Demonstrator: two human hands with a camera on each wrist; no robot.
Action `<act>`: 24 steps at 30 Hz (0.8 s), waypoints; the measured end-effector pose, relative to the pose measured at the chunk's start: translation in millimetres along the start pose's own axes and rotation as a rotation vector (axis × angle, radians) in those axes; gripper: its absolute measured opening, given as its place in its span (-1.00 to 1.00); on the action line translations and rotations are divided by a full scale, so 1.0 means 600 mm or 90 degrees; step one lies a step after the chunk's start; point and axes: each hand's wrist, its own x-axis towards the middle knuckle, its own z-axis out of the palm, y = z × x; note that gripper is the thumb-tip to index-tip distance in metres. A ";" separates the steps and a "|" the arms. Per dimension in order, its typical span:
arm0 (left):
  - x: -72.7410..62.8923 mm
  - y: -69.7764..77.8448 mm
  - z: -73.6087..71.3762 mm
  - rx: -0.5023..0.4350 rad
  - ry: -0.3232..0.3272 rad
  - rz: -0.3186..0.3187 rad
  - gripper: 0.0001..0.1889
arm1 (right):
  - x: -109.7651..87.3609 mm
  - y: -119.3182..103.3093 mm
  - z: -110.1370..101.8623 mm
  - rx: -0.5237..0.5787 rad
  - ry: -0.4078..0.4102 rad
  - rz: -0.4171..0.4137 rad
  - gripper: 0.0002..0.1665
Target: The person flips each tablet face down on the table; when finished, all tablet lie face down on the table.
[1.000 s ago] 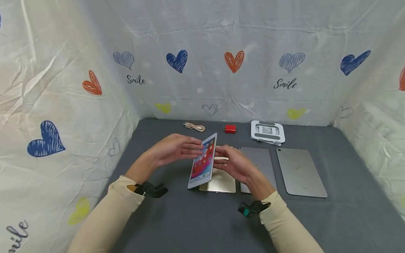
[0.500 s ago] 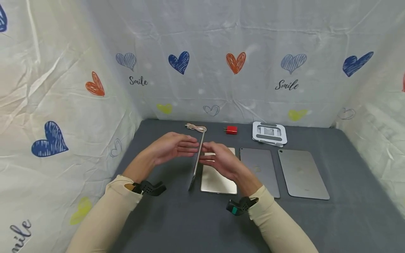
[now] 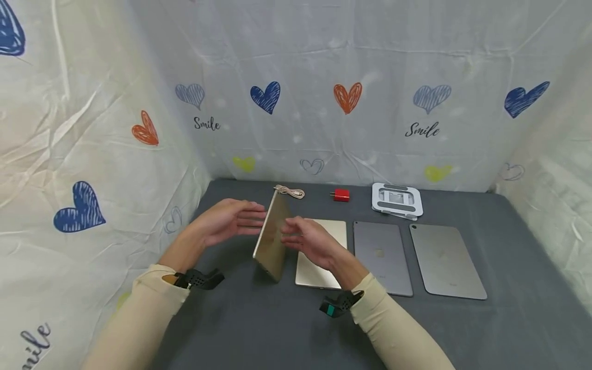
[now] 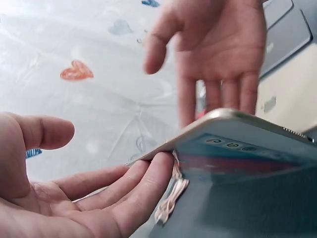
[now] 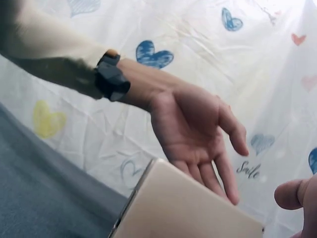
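A tablet (image 3: 272, 244) with a gold back stands tilted on edge between the two hands, its back turned to the right. The left hand (image 3: 228, 222) is at its screen side, fingers straight and thumb apart. In the left wrist view, the left fingertips touch the tablet's edge, and lit app icons show on the screen (image 4: 247, 153). The right hand (image 3: 316, 244) is at the back, palm toward it, fingers nearly straight. From the right wrist, the plain gold back (image 5: 193, 210) shows in front of the left hand's fingers.
Right of the hands lie a gold tablet (image 3: 314, 275), a dark grey tablet (image 3: 384, 264) and a silver-grey tablet (image 3: 447, 264), backs up. Behind them are a coiled cable (image 3: 296, 193), a red charger plug (image 3: 341, 195) and a white folded stand (image 3: 396, 201). A heart-printed sheet (image 3: 305, 67) walls the table.
The upright tablet has turned from showing its lit screen, through edge-on, to showing its gold back. It and both hands have shifted left, baring more of the flat gold tablet.
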 end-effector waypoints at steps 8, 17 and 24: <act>-0.003 -0.013 -0.033 0.055 0.061 -0.041 -0.46 | 0.000 0.035 -0.026 -0.001 0.007 0.042 -0.22; 0.010 -0.061 -0.065 0.060 0.094 -0.095 -0.41 | -0.007 0.062 -0.033 0.008 0.014 0.067 -0.24; 0.024 -0.097 -0.071 0.052 0.124 -0.124 -0.50 | -0.010 0.070 -0.034 0.015 0.008 0.065 -0.24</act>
